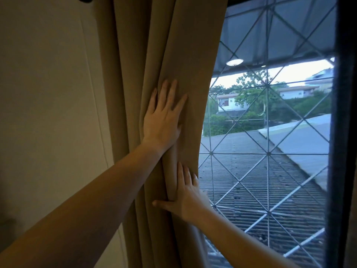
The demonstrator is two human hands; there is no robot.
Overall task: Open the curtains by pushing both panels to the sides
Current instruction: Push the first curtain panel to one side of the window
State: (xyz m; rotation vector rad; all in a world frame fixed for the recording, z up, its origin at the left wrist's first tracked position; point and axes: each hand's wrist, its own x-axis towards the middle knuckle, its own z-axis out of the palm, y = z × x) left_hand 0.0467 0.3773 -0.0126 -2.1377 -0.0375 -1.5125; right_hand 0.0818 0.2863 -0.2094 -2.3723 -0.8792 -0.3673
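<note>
the tan fabric curtain panel (170, 45) sits bunched against the wall left of the diamond-grilled window (270, 132), my left hand (162, 120) and right hand (186, 194) pressing flat, fingers spread, gripping nothing; next, i judge, the other panel.

Tan curtain panel (154, 55), bunched left (deep folds)

— Where are the hands?
— The left hand (163, 117) lies flat, fingers spread, on the gathered beige fabric curtain panel (154, 55). The right hand (186, 192) presses lower, beside the window with the diamond metal grille (268, 153).
</note>
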